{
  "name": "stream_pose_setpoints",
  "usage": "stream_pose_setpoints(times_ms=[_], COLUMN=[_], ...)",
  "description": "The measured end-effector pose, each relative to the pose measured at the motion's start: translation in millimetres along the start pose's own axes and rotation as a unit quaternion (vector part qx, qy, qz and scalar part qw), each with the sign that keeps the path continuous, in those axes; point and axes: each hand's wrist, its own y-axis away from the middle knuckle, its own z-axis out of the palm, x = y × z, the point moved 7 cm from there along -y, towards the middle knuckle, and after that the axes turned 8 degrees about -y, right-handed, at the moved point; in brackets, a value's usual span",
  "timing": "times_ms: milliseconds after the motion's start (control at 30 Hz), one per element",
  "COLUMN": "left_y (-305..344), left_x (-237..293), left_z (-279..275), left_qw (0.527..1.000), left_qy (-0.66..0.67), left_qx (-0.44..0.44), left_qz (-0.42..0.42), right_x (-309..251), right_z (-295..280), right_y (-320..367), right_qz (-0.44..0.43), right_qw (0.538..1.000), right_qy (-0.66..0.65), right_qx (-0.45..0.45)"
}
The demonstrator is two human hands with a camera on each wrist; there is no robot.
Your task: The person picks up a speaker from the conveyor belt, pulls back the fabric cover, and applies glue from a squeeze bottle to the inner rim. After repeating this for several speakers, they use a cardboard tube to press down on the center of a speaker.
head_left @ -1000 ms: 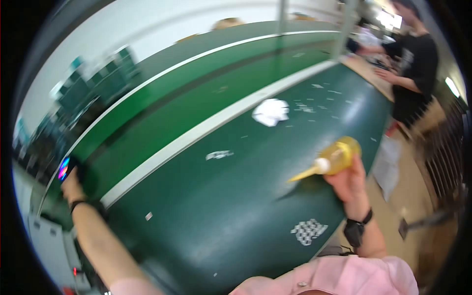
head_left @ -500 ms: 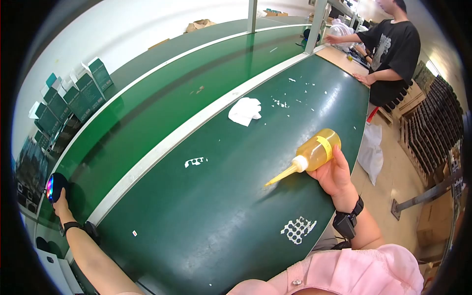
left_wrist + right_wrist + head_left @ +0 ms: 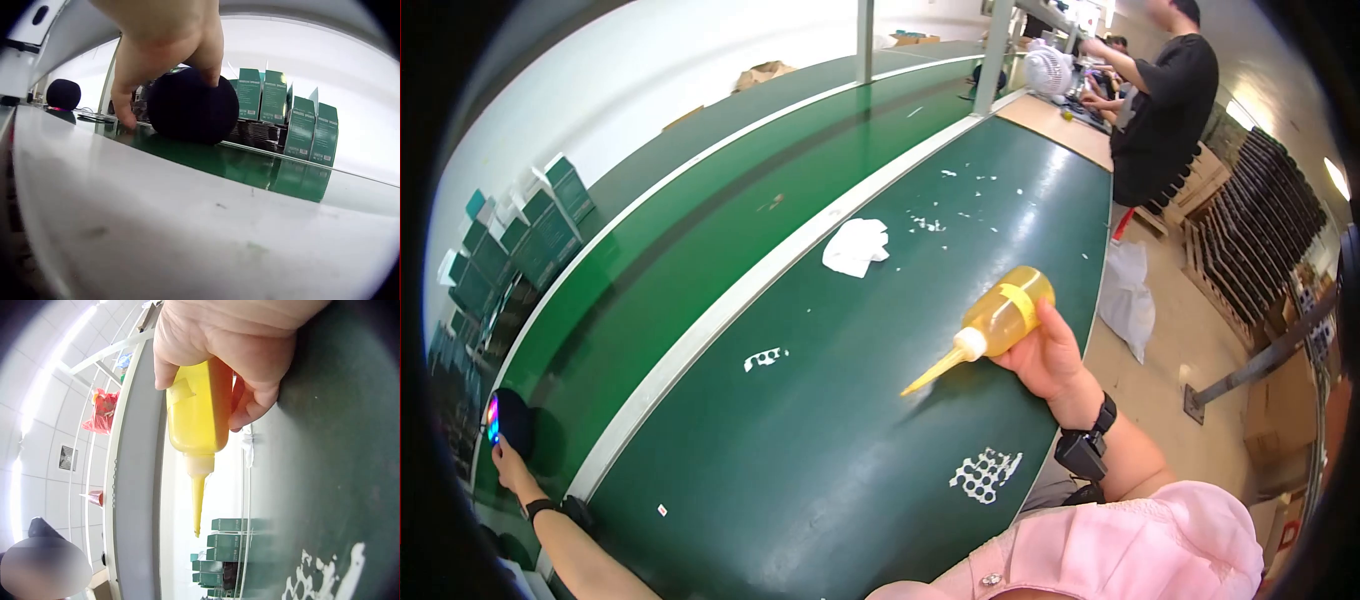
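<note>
At the far left of the head view, my left hand (image 3: 513,472) holds a round black speaker (image 3: 518,422) with a glowing coloured face, on the green belt. Close up in the left wrist view, thumb and fingers straddle the dark fabric speaker (image 3: 194,109), which sits low at the belt. My right hand (image 3: 1055,362) grips a yellow squeeze bottle (image 3: 1003,312) above the dark green table. Its long thin nozzle (image 3: 930,375) points down and to the left. In the right wrist view, thumb and fingers wrap the bottle (image 3: 197,425) from both sides.
Green cartons (image 3: 545,225) line the belt's far side. A white rail (image 3: 700,350) divides belt from table (image 3: 800,440). Crumpled white paper (image 3: 856,247), a perforated sticker sheet (image 3: 985,474) and scraps lie on the table. Another person (image 3: 1168,110) stands at its far end. A second speaker (image 3: 63,94) is behind.
The head view has swung right, so the table, paper and bottle appear further left. The blur has gone. Both hands keep hold of the speaker and the squeeze bottle.
</note>
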Motion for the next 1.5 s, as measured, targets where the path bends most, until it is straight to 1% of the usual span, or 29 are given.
stream_pose_setpoints(times_ms=[100, 233, 333, 400, 467, 500, 533, 600, 633, 700, 733, 800, 833, 867, 933, 967, 1000, 1067, 1100, 1133, 1167, 1200, 1267, 1300, 1367, 1400, 1467, 1500], left_y=[-3.2, -8.9, -13.1, -9.5, 24.0, 31.0, 20.5, -0.9, -3.7, 8.0, 25.8, 62.3, 55.8, 48.5, 48.0, 50.1, 48.9, 46.8, 50.2, 59.9, 71.5, 68.5, 63.1, 73.8, 114.8, 115.2, 116.9, 118.6], left_x=[9.4, -4.5, -4.6, 6.5, 30.2, 35.3, 30.1, 23.4, 20.4, 24.9, 36.2, 57.4, 55.5, 48.9, 50.9, 47.5, 47.3, 46.4, 54.7, 58.6, 57.7, 56.8, 59.9, 69.2, 107.6, 111.4, 111.1, 112.2], left_z=[15.2, 40.1, 39.8, 32.6, 9.6, 6.8, 16.8, 46.4, 52.4, 46.3, 30.0, 3.6, 16.8, 25.4, 14.2, 11.5, 12.4, 17.1, 17.4, 27.8, 41.1, 47.2, 72.0, 62.3, 28.5, 28.9, 30.4, 31.4], left_qw=[0.999, 0.991, 0.982, 0.977, 0.984, 0.983, 0.983, 0.958, 0.958, 0.954, 0.954, 0.957, 0.92, 0.92, 0.941, 0.945, 0.945, 0.957, 0.956, 0.946, 0.922, 0.923, 0.885, 0.886, 0.883, 0.882, 0.881, 0.881], left_qy=[0.045, 0.115, 0.161, 0.179, 0.169, 0.183, 0.184, 0.278, 0.278, 0.289, 0.29, 0.275, 0.371, 0.371, 0.332, 0.322, 0.322, 0.289, 0.291, 0.3, 0.302, 0.3, 0.337, 0.334, 0.321, 0.321, 0.318, 0.317], left_qx=[0.0, 0.004, 0.012, 0.015, -0.004, -0.007, -0.006, -0.067, -0.067, -0.076, -0.074, -0.092, -0.126, -0.127, -0.049, -0.031, -0.031, -0.014, -0.016, -0.099, -0.181, -0.184, -0.269, -0.269, -0.3, -0.3, -0.283, -0.284], left_qz=[0.024, 0.063, 0.097, 0.111, 0.061, 0.013, 0.014, 0.033, 0.034, 0.022, 0.025, -0.011, 0.013, 0.015, 0.044, 0.046, 0.048, 0.021, 0.023, -0.068, -0.159, -0.157, -0.175, -0.175, -0.167, -0.169, -0.208, -0.207], right_x=[0.7, 1.5, 2.2, 1.1, 1.8, 1.7, 1.5, 1.4, 1.2, 1.7, 1.3, 1.3, 0.6, 1.6, 1.5, 1.9, 2.6, 2.5, 2.0, 1.1, 1.1, 1.9, 1.0, 2.2, 2.4, 2.0, 2.3, 2.1], right_z=[6.7, 5.4, 7.4, 7.6, 5.5, 5.2, 5.6, 4.9, 4.7, 4.0, 4.6, 6.1, 5.8, 4.4, 3.6, 3.8, 4.2, 5.0, 4.8, 4.9, 5.4, 5.5, 5.5, 6.0, 7.1, 7.3, 5.8, 4.9], right_y=[0.2, 0.6, -0.6, 0.5, 1.0, 0.3, 0.7, 0.4, 0.6, -0.4, -0.3, 0.2, -0.1, 0.4, -0.3, 0.0, 0.1, 0.2, 0.6, 0.3, 0.2, 1.1, -0.1, 0.5, 0.3, -0.2, -0.3, 0.0], right_qz=[0.007, 0.011, 0.013, 0.013, 0.014, 0.017, 0.015, 0.02, 0.02, 0.023, 0.021, 0.027, 0.022, 0.025, 0.027, 0.03, 0.032, 0.031, 0.032, 0.029, 0.03, 0.033, 0.03, 0.032, 0.033, 0.034, 0.036, 0.037], right_qw=[1.0, 1.0, 1.0, 0.999, 0.999, 0.999, 0.999, 1.0, 1.0, 0.999, 0.999, 0.999, 0.999, 0.999, 0.999, 0.999, 0.999, 0.999, 0.999, 1.0, 0.999, 0.999, 0.999, 0.999, 0.999, 0.999, 0.999, 0.999], right_qy=[0.013, 0.003, 0.003, 0.005, 0.0, -0.003, -0.004, -0.005, -0.006, -0.013, -0.016, -0.011, -0.014, -0.016, -0.018, -0.013, -0.009, -0.008, -0.004, -0.004, -0.002, -0.002, -0.001, 0.001, -0.003, -0.006, -0.008, -0.011], right_qx=[-0.012, -0.021, -0.028, -0.034, -0.032, -0.031, -0.031, -0.018, -0.019, -0.019, -0.02, -0.023, -0.023, -0.019, -0.017, -0.016, -0.016, -0.014, -0.012, -0.01, -0.012, -0.014, -0.017, -0.022, -0.02, -0.019, -0.018, -0.018])
